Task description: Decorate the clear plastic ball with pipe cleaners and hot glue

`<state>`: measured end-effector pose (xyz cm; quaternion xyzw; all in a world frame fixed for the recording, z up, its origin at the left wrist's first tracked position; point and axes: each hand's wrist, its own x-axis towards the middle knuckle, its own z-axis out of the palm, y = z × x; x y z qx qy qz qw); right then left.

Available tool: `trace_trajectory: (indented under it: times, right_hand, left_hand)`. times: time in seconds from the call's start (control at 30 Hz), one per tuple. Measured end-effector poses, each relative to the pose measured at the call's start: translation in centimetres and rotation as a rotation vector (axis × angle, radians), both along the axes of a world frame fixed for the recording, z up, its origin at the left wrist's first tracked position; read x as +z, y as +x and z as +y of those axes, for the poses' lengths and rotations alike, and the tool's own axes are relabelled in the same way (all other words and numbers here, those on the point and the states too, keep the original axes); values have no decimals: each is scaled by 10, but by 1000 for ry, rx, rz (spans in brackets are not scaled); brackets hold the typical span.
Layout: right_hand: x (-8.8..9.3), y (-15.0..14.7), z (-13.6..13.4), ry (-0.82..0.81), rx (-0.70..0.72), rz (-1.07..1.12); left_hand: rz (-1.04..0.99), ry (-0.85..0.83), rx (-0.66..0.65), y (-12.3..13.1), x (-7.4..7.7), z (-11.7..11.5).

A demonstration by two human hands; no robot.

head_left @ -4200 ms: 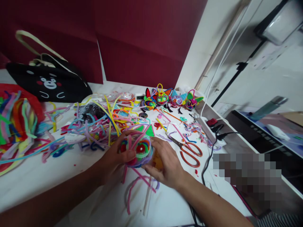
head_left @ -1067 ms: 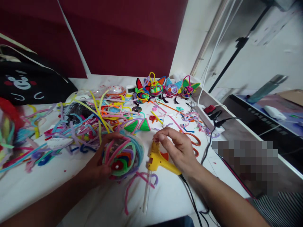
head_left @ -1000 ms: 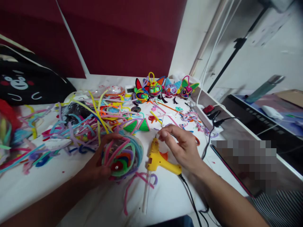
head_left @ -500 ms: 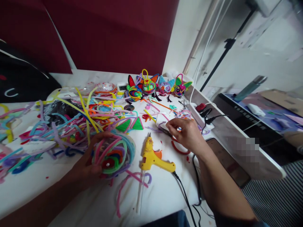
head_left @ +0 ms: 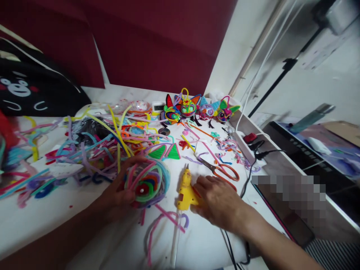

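My left hand is closed around a ball wrapped in pipe cleaners, with coiled rings and a red centre facing me. To its right lies a yellow hot glue gun, a clear glue stick sticking out of its back. The fingers of my right hand are curled over the gun's handle, which they mostly hide. Just beyond that hand lie orange-handled scissors, partly open. Two green pipe-cleaner triangles rest behind the ball.
Loose pipe cleaners heap up on the left. Several finished ornaments with ears line the back. A power strip, a phone and black cables are on the right. A black bag stands at the back left.
My right hand has come away from beside the scissors, back toward me, onto the glue gun's handle. My left hand still holds the ball. The whole view has shifted.
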<state>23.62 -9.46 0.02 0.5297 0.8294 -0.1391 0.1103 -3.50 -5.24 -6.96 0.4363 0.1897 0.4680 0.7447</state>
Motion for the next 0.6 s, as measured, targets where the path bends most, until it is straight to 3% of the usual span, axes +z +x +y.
trace_trajectory:
  times: [0.17, 0.3, 0.47, 0.6]
  right_hand:
    - [-19, -4, -9, 76, 3, -1]
    - [-21, 7, -11, 130, -49, 152]
    - [0, 26, -9, 120, -168, 625]
    - [7, 34, -8, -90, -208, 1064]
  left_hand:
    - [-31, 19, -63, 5, 10, -3]
    - [9, -40, -75, 2, 7, -3]
    - [11, 57, -56, 0, 0, 0]
    - [72, 105, -77, -1, 3, 0]
